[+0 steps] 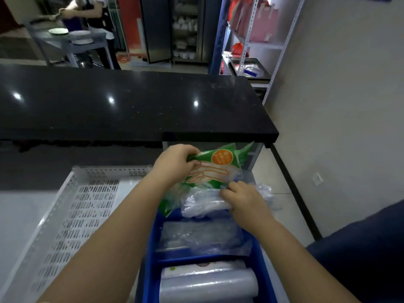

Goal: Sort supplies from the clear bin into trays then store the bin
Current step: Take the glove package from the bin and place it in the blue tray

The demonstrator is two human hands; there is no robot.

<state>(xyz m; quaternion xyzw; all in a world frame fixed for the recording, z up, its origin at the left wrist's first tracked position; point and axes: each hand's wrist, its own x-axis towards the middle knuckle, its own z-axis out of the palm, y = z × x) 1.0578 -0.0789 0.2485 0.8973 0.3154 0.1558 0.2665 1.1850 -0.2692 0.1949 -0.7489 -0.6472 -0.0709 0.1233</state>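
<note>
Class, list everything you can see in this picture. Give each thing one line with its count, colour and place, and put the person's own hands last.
Green packet: one, green with an orange circle, held above the blue tray's far end.
Clear plastic bags: a bundle, count unclear, see-through, at the tray's far end.
Blue tray: one, blue, divided, bottom centre.
Plastic roll: one, clear, nearest compartment.
White perforated tray: one, white, left of the blue tray.
Black counter: one, black, across the middle.
Metal shelving: one unit, white, top right.
Plates: a few, pale, on a grey table, top left.
Other person: one, top left.
Left hand: one, gripping the packet.
Right hand: one, on the bags.
</note>
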